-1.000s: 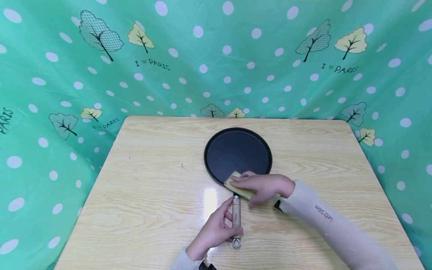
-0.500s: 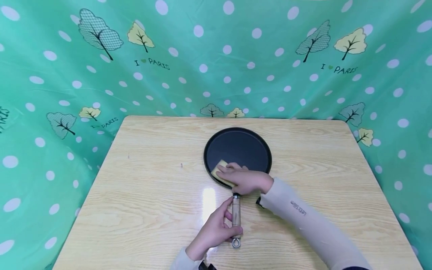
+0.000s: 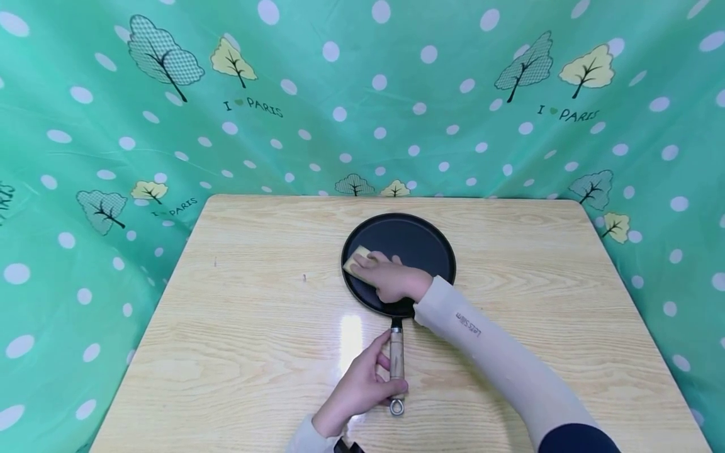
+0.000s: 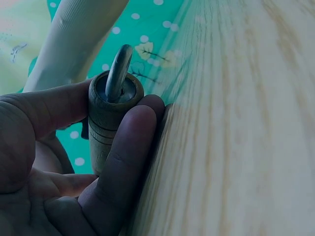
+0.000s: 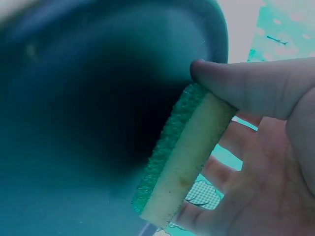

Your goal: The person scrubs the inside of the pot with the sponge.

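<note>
A round black frying pan (image 3: 419, 242) lies on the wooden table, its wooden handle (image 3: 397, 358) pointing toward me. My left hand (image 3: 359, 387) grips that handle near its metal hanging ring (image 3: 396, 408); in the left wrist view the thumb and fingers wrap round the handle end (image 4: 103, 123). Over the pan's left part, my right hand (image 3: 391, 277) holds a sponge (image 3: 355, 261) against the inner surface by the rim. Seen from the right wrist, the sponge (image 5: 189, 157) has a green scouring side facing the pan and a pale yellow body between thumb and fingers.
The light wooden table (image 3: 243, 302) extends on both sides of the pan. Behind and around it hangs a green dotted curtain (image 3: 317, 126) with printed trees. My right forearm's pale sleeve (image 3: 498, 352) crosses the table's right half.
My right hand has slid the sponge from the pan's near rim by the handle, leftward and away from me along the left rim. The left hand and the pan stay in place.
</note>
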{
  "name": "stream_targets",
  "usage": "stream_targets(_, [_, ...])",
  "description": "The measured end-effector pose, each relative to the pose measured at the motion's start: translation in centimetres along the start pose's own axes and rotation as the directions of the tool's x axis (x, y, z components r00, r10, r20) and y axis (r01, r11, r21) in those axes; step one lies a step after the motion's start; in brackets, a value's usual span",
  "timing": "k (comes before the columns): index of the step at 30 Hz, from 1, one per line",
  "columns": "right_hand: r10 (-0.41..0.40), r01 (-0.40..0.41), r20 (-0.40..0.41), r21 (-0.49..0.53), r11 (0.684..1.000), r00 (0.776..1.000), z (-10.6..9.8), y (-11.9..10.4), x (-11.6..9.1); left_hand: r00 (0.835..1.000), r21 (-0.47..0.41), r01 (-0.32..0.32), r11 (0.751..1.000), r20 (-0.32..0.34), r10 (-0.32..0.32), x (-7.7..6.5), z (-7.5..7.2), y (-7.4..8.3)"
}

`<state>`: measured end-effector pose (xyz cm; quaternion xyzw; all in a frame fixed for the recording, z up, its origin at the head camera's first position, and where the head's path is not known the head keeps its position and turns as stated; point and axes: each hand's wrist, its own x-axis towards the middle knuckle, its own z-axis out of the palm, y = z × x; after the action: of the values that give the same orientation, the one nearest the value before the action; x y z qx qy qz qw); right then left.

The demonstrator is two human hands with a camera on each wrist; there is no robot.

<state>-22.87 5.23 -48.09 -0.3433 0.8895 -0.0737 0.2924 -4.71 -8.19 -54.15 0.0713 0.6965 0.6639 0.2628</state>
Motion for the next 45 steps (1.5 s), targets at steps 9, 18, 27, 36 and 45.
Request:
stream_targets(9, [0.033, -0.034, -0.060, -0.011, 0.999, 0.998, -0.7, 1.5, 1.9, 1.000, -0.035, 0.017, 0.999, -0.016, -0.018, -0.2, 0.3, 0.1])
stream_targets(18, [0.101, -0.099, -0.098, 0.021, 0.995, 0.990, -1.5, 2.9, 3.1, 0.999, -0.060, 0.020, 0.998, -0.023, -0.022, -0.3, 0.3, 0.2])
stream_targets(27, [0.136, -0.127, -0.125, 0.074, 0.989, 0.983, -2.0, 4.2, 3.0, 1.000, -0.056, 0.021, 0.998, -0.016, -0.021, -0.3, 0.1, 0.2])
stream_targets(36, [0.186, -0.179, -0.127, 0.062, 0.982, 0.974, -2.3, 6.0, 1.8, 1.000, -0.046, 0.025, 0.999, -0.018, -0.026, -0.3, 0.2, 0.1])
stream_targets(45, [0.244, -0.238, -0.113, 0.064, 0.969, 0.963, -2.9, 8.0, -0.6, 0.999, -0.043, 0.036, 0.998, -0.016, -0.036, -0.3, 0.2, 0.3])
